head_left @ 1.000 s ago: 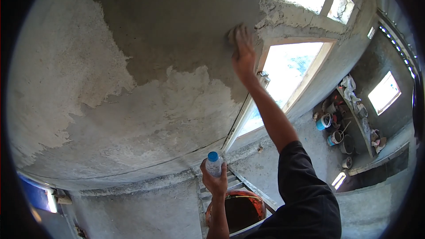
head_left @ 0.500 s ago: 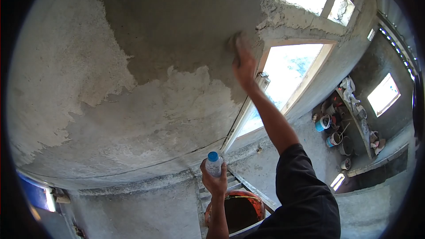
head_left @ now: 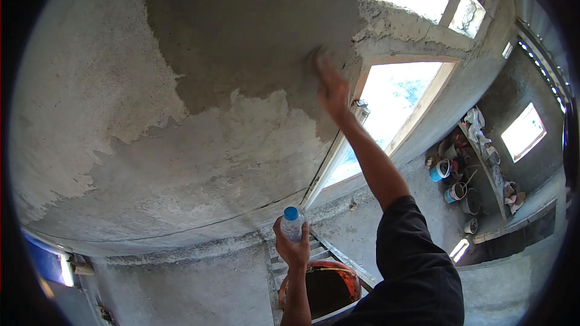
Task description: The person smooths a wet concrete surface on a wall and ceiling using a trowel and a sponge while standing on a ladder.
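My left hand (head_left: 291,246) is wrapped round a clear plastic bottle (head_left: 293,228) with a blue cap, held upright low in the view. My right hand (head_left: 332,87) reaches up to the wall, left of the window frame, against a dark, damp-looking patch of plaster (head_left: 241,30). Its fingers are blurred by motion. Along their left side shows a dark edge of something pressed to the wall, too smeared to name. Below the patch, the wall (head_left: 199,157) is lighter and rough, with a ragged border.
An orange-rimmed tub (head_left: 349,279) with dark contents sits below my left hand, beside a ladder-like frame (head_left: 338,253). At right are a wood-framed window (head_left: 399,99), buckets (head_left: 456,192) on the floor and a cluttered shelf (head_left: 486,166). A cable (head_left: 199,229) runs along the wall.
My right hand has shifted very slightly on the wall and is still blurred. My left hand and the bottle have stayed in place.
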A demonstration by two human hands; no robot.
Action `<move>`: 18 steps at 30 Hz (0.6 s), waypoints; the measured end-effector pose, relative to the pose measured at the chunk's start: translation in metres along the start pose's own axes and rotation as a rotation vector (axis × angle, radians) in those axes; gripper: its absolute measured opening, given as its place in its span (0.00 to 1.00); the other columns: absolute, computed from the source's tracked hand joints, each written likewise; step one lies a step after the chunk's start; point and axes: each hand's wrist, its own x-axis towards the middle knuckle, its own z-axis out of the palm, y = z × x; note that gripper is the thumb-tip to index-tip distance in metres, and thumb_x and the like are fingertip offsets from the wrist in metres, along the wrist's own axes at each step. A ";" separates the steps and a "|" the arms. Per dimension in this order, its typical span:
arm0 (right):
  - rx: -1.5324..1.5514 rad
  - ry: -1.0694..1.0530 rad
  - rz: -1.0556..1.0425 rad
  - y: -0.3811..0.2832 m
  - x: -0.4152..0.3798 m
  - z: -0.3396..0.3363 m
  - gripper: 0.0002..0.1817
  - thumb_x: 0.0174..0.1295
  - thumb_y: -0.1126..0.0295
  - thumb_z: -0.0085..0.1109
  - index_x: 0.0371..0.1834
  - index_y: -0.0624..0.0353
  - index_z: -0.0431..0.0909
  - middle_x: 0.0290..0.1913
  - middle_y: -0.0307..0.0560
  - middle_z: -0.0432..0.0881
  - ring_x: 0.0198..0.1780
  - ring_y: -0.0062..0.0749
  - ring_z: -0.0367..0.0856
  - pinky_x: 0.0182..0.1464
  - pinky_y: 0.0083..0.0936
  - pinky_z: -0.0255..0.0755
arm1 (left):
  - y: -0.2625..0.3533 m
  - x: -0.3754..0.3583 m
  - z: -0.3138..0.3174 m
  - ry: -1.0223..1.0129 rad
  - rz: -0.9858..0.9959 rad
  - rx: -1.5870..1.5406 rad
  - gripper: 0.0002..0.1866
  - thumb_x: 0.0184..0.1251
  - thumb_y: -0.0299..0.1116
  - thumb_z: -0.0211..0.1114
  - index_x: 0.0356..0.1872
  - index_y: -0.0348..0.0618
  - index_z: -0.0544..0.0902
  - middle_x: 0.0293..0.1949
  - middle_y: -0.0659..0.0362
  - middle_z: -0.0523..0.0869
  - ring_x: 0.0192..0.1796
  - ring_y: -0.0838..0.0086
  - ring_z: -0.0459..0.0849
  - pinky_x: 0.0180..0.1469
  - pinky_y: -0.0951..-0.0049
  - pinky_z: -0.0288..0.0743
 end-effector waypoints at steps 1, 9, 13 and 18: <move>0.006 -0.163 -0.054 -0.010 -0.016 -0.003 0.32 0.48 0.87 0.49 0.62 0.60 0.74 0.65 0.57 0.73 0.68 0.51 0.69 0.72 0.39 0.62 | -0.001 0.000 0.000 0.005 0.004 0.003 0.31 0.51 0.35 0.78 0.55 0.42 0.72 0.46 0.48 0.83 0.46 0.51 0.85 0.49 0.56 0.78; 0.632 -0.431 1.190 -0.087 -0.132 -0.078 0.18 0.61 0.80 0.50 0.55 0.66 0.77 0.42 0.50 0.85 0.41 0.36 0.84 0.51 0.32 0.78 | 0.001 0.002 -0.004 0.019 -0.013 0.017 0.30 0.52 0.36 0.77 0.54 0.42 0.72 0.43 0.47 0.84 0.44 0.50 0.85 0.47 0.56 0.78; 1.305 0.134 1.907 -0.094 -0.256 -0.148 0.20 0.56 0.78 0.55 0.55 0.65 0.71 0.47 0.52 0.81 0.42 0.37 0.84 0.45 0.30 0.82 | 0.000 0.002 -0.006 -0.062 0.051 0.011 0.29 0.53 0.39 0.77 0.53 0.44 0.73 0.40 0.47 0.85 0.42 0.48 0.86 0.44 0.56 0.79; 1.419 0.310 1.979 -0.175 -0.273 -0.224 0.21 0.58 0.75 0.54 0.57 0.62 0.70 0.51 0.58 0.80 0.55 0.45 0.80 0.58 0.46 0.76 | 0.013 0.001 -0.014 -0.316 0.248 0.080 0.29 0.54 0.41 0.75 0.54 0.45 0.73 0.42 0.47 0.85 0.44 0.48 0.85 0.45 0.56 0.79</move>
